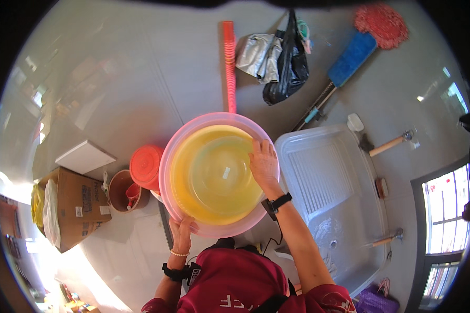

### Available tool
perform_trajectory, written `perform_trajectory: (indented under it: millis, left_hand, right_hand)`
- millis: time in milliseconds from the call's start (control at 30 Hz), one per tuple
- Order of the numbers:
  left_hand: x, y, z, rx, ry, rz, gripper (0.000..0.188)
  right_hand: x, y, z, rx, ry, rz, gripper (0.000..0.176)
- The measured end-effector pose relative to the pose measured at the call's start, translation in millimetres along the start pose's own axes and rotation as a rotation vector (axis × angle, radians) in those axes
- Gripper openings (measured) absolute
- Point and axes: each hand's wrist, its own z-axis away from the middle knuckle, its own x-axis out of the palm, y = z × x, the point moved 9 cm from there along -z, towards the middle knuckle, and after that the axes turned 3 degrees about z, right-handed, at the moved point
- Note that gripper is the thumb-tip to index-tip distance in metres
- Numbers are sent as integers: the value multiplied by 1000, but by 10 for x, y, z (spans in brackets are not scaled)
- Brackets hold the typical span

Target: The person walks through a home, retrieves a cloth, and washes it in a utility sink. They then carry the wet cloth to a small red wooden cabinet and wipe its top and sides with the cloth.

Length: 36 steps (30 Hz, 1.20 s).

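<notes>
A pink plastic basin [219,231] is in front of my body, with a yellow basin [182,191] nested inside it. A paler, see-through round shape, perhaps another basin, sits in the middle with a small white sticker [226,173]. At the near left, my left hand [182,231] grips the pink rim, thumb on top and the other fingers mostly hidden below. My right hand [264,162] holds the right side of the stack, its fingers over the rims.
On the right stands a grey washboard sink [293,137] with two wall taps [387,146]. Leftward are a red lidded bucket [145,166], a brown bucket [117,184] and a cardboard box [80,207]. A pink corrugated hose [229,66], black bag [291,66] and blue duster [352,58] hang beyond.
</notes>
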Motion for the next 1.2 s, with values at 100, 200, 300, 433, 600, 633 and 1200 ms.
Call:
perform_trajectory:
  millis: [100, 200, 300, 433, 600, 633, 1200]
  left_hand:
    - [-201, -117, 4, -16, 87, 4, 11]
    - [-456, -275, 83, -61, 183, 25, 10]
    - [-765, -481, 271, -114, 308, -37, 10]
    - [-1222, -793, 783, -142, 574, 111, 11]
    - [-1814, -1032, 1533, -137, 734, 245, 10]
    - [-1929, -1037, 1688, -142, 737, 255, 9]
    - [-4111, -1546, 4195, -77, 1655, 839, 28]
  right_hand:
    - [-28, -35, 75, -45, -115, -368, 28]
    - [-253, 125, 169, 8, -144, -582, 19]
    - [-565, 512, 232, 147, -86, -576, 27]
    - [-859, 776, 128, 188, 62, -694, 36]
    - [-979, 383, -68, -77, 222, -579, 47]
    - [-996, 209, -100, -174, 246, -466, 49]
    - [-385, -3029, 182, -1032, 317, -47, 55]
